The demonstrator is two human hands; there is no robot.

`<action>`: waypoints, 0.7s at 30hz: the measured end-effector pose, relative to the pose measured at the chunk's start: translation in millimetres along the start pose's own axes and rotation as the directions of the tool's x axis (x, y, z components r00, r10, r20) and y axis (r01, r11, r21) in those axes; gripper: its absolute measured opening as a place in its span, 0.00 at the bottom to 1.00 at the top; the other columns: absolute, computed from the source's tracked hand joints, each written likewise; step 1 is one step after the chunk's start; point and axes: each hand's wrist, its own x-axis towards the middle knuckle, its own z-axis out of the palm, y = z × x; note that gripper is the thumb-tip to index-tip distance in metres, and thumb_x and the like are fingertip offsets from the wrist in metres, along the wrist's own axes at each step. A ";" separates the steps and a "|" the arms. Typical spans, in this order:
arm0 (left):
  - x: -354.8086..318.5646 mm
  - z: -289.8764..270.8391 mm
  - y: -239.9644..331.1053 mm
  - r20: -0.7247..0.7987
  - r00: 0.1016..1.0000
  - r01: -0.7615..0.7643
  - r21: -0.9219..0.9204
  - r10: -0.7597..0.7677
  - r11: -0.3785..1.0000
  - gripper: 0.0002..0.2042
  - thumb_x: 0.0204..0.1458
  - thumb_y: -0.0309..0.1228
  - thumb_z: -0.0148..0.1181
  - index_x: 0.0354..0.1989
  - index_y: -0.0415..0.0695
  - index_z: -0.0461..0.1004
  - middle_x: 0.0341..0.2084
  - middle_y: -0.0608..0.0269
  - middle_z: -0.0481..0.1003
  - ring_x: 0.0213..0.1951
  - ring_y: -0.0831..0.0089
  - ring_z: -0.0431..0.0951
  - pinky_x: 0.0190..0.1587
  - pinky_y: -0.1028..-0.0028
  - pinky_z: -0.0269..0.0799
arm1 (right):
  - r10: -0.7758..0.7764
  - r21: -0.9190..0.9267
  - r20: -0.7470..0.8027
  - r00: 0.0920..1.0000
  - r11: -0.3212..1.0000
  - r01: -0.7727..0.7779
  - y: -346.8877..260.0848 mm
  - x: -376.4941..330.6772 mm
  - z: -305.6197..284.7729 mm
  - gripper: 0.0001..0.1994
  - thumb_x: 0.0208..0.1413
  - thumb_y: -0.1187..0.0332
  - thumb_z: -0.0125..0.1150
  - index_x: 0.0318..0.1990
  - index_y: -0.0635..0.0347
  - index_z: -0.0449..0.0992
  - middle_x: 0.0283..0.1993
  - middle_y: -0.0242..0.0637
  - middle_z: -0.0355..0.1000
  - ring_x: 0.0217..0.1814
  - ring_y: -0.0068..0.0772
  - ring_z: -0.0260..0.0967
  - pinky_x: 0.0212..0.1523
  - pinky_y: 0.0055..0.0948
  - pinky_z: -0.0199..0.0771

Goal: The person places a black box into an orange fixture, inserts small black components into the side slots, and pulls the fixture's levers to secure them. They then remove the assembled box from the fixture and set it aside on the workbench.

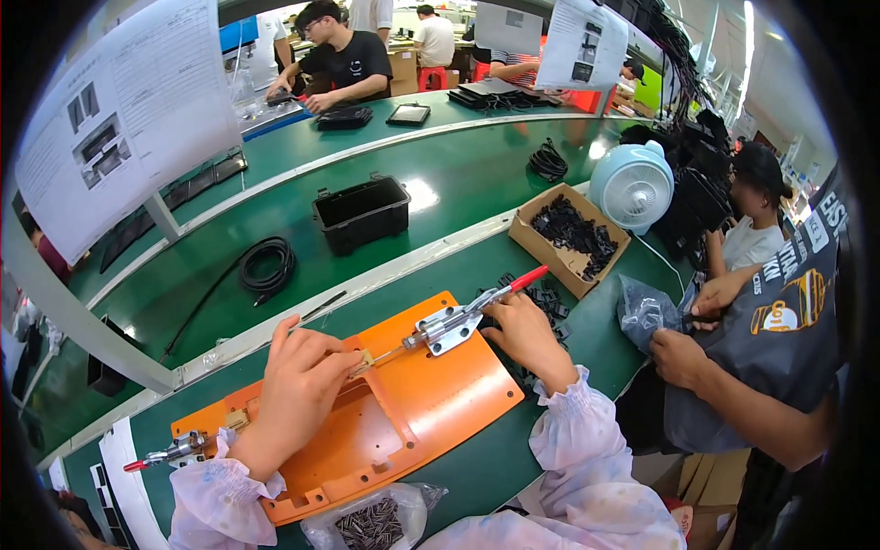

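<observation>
Two toggle clamps sit on an orange fixture (367,431), which lies aslant on the green worktop (481,458) in front of the person. The left hand (307,371) reaches over the middle of the fixture. Its lower fingers are bent, with the tips drawn close together at a small tan block (367,358), while one finger sticks up and apart from the rest. The hand partly hides the block, so I cannot tell whether the fingers grip it or only press against it. The rod of the right-hand clamp (449,330) points toward this block; its red handle (529,278) slants up and away to the right.

The right hand (527,335) is at the fixture's far right edge, just beside that clamp's metal base. Its fingers are loosely curled, and I cannot tell whether they hold anything. Loose black parts (550,301) lie beside it. The left-hand clamp (179,447) stands at the opposite end, near another tan block (236,419). A clear bag of metal pins (368,526) rests by the fixture's near edge.
</observation>
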 end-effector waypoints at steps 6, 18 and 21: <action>5.0 -11.1 -1.6 0.109 0.985 -0.141 0.060 0.134 0.988 0.10 0.46 0.24 0.66 0.38 0.42 0.80 0.35 0.64 0.74 0.42 0.63 0.74 0.61 0.53 0.66 | -0.042 0.119 -0.042 0.998 0.992 0.047 11.0 8.9 12.4 0.09 0.46 0.71 0.70 0.36 0.62 0.83 0.41 0.49 0.78 0.49 0.52 0.73 0.52 0.44 0.73; -4.5 -22.0 25.1 0.328 0.926 -0.301 0.345 0.186 0.889 0.23 0.41 0.21 0.62 0.50 0.35 0.76 0.44 0.55 0.73 0.48 0.57 0.72 0.60 0.55 0.68 | 0.394 0.439 0.027 0.919 0.821 -0.364 19.0 14.2 -15.5 0.12 0.54 0.75 0.66 0.46 0.67 0.79 0.31 0.45 0.78 0.31 0.42 0.79 0.34 0.35 0.75; -5.6 -25.8 17.5 0.247 0.958 -0.203 0.218 0.147 0.955 0.22 0.43 0.22 0.61 0.51 0.36 0.76 0.44 0.56 0.73 0.49 0.58 0.73 0.62 0.53 0.66 | 0.430 0.620 0.049 0.902 0.694 -0.364 23.4 19.7 8.4 0.13 0.53 0.78 0.63 0.47 0.65 0.79 0.33 0.44 0.75 0.34 0.43 0.77 0.36 0.36 0.75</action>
